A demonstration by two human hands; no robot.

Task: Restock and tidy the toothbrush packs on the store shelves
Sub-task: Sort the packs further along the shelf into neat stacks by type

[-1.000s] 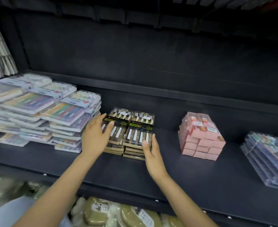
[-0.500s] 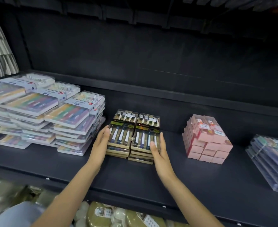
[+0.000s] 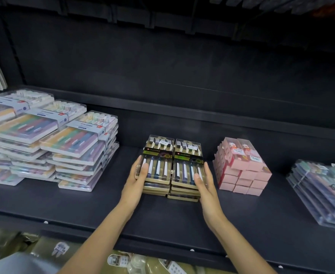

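So that they sit flush, the left hand (image 3: pixel 136 176) and right hand (image 3: pixel 205 182) clamp their grip round the toothbrush packs (image 3: pixel 159 155), apparently squeezing inward.

Left hand (image 3: pixel 136 179), right hand (image 3: pixel 207 185) flank pack stacks (image 3: pixel 162 167) on shelf (image 3: pixel 162 216).

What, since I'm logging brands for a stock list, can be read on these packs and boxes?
"5", probably, on the small red tag of the pastel packs; the rest of that label is blurred.
The dark packs: red logo and white lettering, too blurred to read.
The pink boxes: stickers too small to read.
The clear packs: nothing legible.
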